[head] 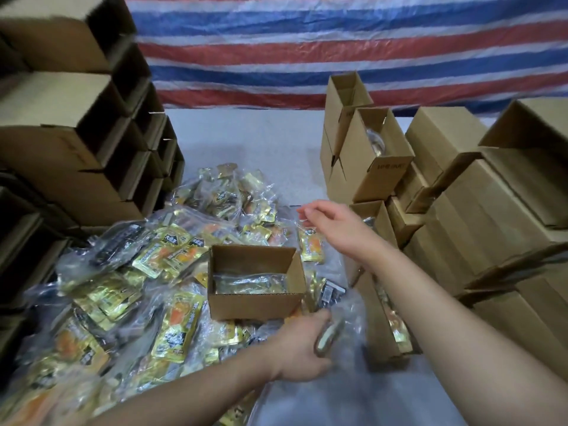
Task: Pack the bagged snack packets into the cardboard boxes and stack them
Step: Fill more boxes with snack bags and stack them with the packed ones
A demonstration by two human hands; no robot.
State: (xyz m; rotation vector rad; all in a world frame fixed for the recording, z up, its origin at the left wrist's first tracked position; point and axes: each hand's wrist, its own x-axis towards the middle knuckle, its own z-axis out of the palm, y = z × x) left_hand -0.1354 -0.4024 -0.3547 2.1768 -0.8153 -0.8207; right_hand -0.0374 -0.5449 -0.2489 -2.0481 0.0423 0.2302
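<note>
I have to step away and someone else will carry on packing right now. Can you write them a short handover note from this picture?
Left hand: grips a clear bag of snack packets just right of the open box.
Right hand: fingers relaxed, holds nothing, above the far right edge of the pile.
Open box: sits on the pile, one bag already inside.
Loose bags: heaped across the table's left and middle.
Done: packed boxes stacked on the right, some with open tops.
Left: empty boxes stacked on the left; fill the open box, stack it, then work through the pile.
</note>
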